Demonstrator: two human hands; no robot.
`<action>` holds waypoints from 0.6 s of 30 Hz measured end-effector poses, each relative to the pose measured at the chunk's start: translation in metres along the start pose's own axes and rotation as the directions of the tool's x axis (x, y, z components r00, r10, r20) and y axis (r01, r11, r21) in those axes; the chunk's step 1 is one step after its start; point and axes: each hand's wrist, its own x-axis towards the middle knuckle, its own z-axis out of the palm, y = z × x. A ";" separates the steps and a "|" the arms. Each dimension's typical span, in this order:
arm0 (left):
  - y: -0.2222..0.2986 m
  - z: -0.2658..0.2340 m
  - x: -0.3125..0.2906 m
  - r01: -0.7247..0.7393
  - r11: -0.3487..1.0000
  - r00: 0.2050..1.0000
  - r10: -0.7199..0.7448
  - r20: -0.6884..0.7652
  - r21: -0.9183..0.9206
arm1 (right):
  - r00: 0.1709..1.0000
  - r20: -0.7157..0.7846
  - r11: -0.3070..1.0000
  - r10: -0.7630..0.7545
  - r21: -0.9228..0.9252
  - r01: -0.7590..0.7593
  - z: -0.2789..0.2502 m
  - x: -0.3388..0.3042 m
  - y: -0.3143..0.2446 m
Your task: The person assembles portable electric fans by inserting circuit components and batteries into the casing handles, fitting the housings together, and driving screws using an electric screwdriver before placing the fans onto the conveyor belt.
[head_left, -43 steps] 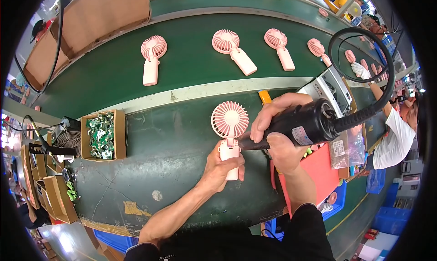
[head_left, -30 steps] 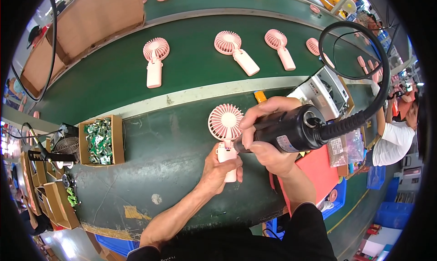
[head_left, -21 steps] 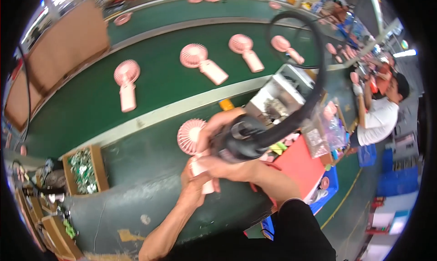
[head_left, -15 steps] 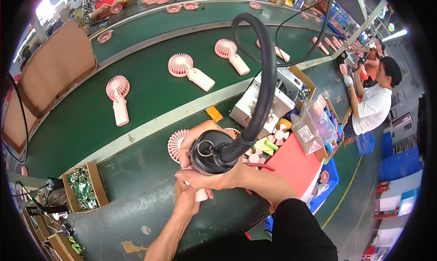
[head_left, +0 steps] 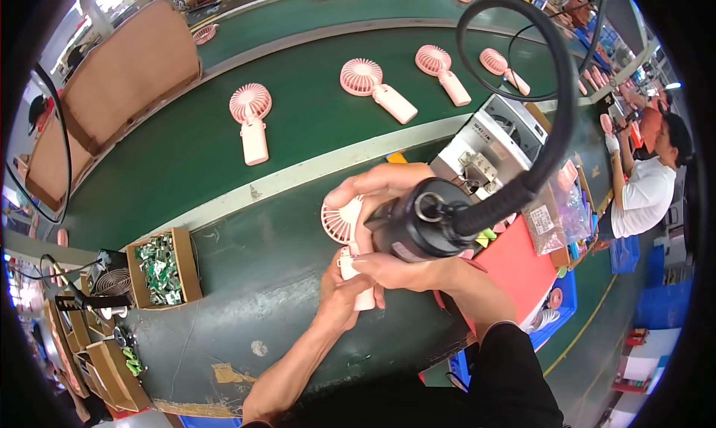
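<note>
My left hand (head_left: 337, 292) is closed round the handle of a pale pink handheld fan (head_left: 339, 221), whose round ribbed head points away from me. My right hand (head_left: 406, 273) grips a black electric screwdriver (head_left: 418, 230), with a hanging loop and a thick black cable at its top end. The tool leans over the fan, its top tilted to the right. My right thumb and fingers lie close to the fan's neck. The screwdriver's tip is hidden behind my right hand, so I cannot tell whether it touches the fan.
Several pink fans (head_left: 253, 122) lie on the green conveyor belt (head_left: 179, 159) beyond my bench. A cardboard box of circuit boards (head_left: 195, 275) stands left. To the right are a metal machine (head_left: 485, 148), a red sheet (head_left: 514, 268) and a blue bin (head_left: 568, 301). A person in white (head_left: 641, 193) works farther right.
My view has shifted, so the bench and belt sit farther right in the picture. The screwdriver's top now tilts more to the right, and more of the held fan shows.
</note>
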 end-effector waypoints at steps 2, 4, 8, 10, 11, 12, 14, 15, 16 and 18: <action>0.003 0.002 0.000 -0.004 1.000 1.000 0.004 0.003 -0.011 | 0.995 0.039 0.995 -0.094 0.025 0.093 -0.003 0.001 0.003; 0.002 0.003 0.002 0.015 1.000 1.000 -0.015 -0.009 -0.009 | 0.981 0.174 0.994 -0.086 -0.057 0.097 -0.008 0.000 0.007; -0.016 -0.029 -0.002 0.018 0.996 0.999 -0.020 0.026 0.088 | 0.953 0.177 0.969 0.247 -0.063 -0.239 -0.003 0.005 -0.021; -0.005 -0.015 -0.005 -0.006 0.995 1.000 0.006 0.000 0.101 | 1.000 0.011 0.999 0.000 -0.033 0.000 0.004 -0.002 -0.003; -0.001 -0.009 -0.005 0.007 0.994 1.000 -0.010 0.019 0.106 | 0.996 0.019 0.995 -0.086 -0.045 0.087 0.004 0.000 0.003; 0.001 -0.004 -0.004 0.036 0.996 0.999 -0.034 -0.023 0.086 | 0.997 0.030 0.993 -0.067 -0.099 0.070 0.002 0.000 0.001; 0.001 0.001 -0.003 0.069 0.995 0.996 -0.065 -0.067 0.068 | 0.985 0.043 0.946 -0.168 -0.275 0.173 -0.002 0.000 -0.005; 0.000 0.002 -0.002 0.070 0.996 0.996 -0.066 -0.060 0.059 | 0.985 0.033 0.945 -0.168 -0.279 0.170 -0.004 -0.001 -0.005; -0.001 0.003 -0.001 0.067 0.996 0.997 -0.065 -0.049 0.050 | 0.988 0.033 0.950 -0.149 -0.274 0.153 -0.005 -0.002 -0.005; -0.002 0.005 0.000 0.087 0.995 0.995 -0.085 -0.049 0.051 | 0.991 0.026 0.952 -0.133 -0.275 0.135 -0.007 -0.003 -0.004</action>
